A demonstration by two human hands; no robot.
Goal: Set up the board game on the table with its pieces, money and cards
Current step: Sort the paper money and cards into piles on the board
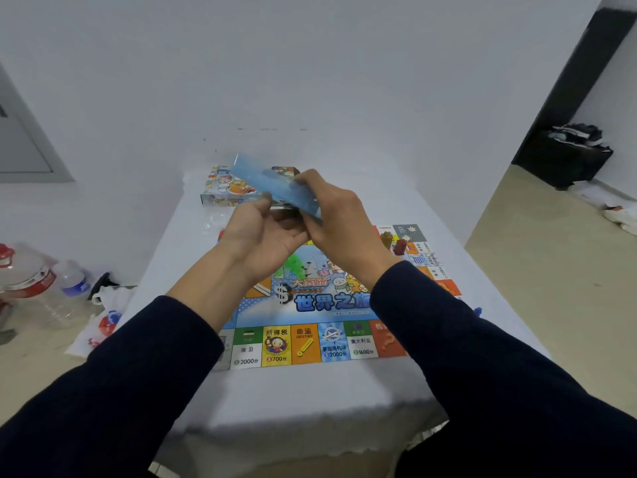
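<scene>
Blue play-money stack (275, 188): light, thin, floppy, likely slippery; left hand (265, 236) and right hand (339, 224) pinch its near end, best gripped across both edges

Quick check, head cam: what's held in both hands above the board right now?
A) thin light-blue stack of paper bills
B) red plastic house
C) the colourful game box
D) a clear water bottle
A: both the left hand and right hand pinch the thin light-blue stack of paper bills above the colourful printed game board; the colourful game box lies on the table behind.
</scene>
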